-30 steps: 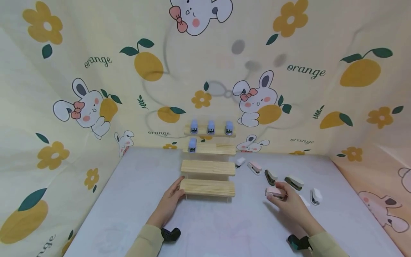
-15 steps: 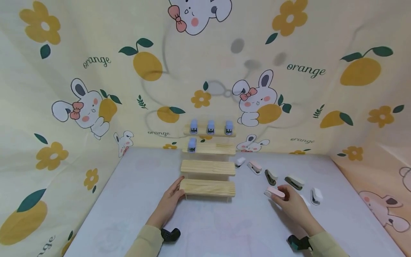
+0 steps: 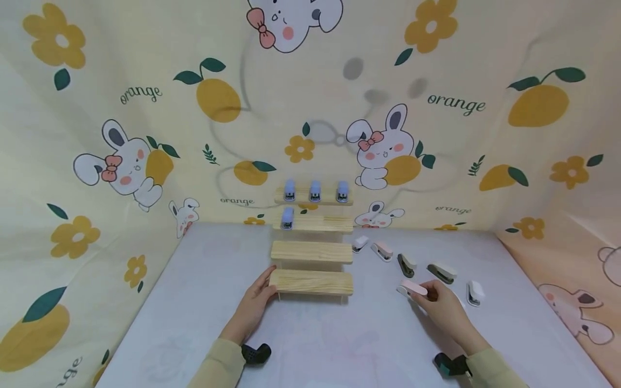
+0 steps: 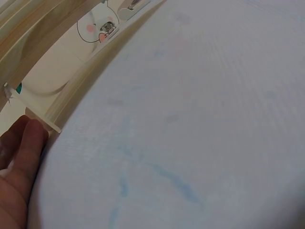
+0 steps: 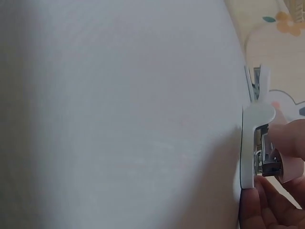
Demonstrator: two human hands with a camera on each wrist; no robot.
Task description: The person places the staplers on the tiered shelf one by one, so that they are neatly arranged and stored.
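Note:
In the head view my left hand (image 3: 250, 311) holds the left end of the lowest step of a tiered wooden rack (image 3: 311, 282). The left wrist view has its fingertips (image 4: 34, 131) against a pale leg of the rack. On the right, my right hand (image 3: 443, 307) pinches a pink and white mini stapler (image 3: 412, 288). Its white base (image 5: 248, 148) rests on or just over the table in the right wrist view; thumb and fingers are at its rear end. Three blue staplers (image 3: 315, 191) line the top step, and another blue stapler (image 3: 287, 218) stands at the second step's left end.
Around the right hand lie a white stapler (image 3: 475, 293), a stapler with a dark base (image 3: 442, 272), another dark-based stapler (image 3: 406, 265), a pink stapler (image 3: 382, 251) and a pale stapler (image 3: 360, 244). A printed cloth (image 3: 301, 97) hangs behind the white table (image 3: 339, 339).
The pink stapler in my right hand has turned from showing its open side to pink top up. The left hand stays on the rack. The head view has shifted slightly.

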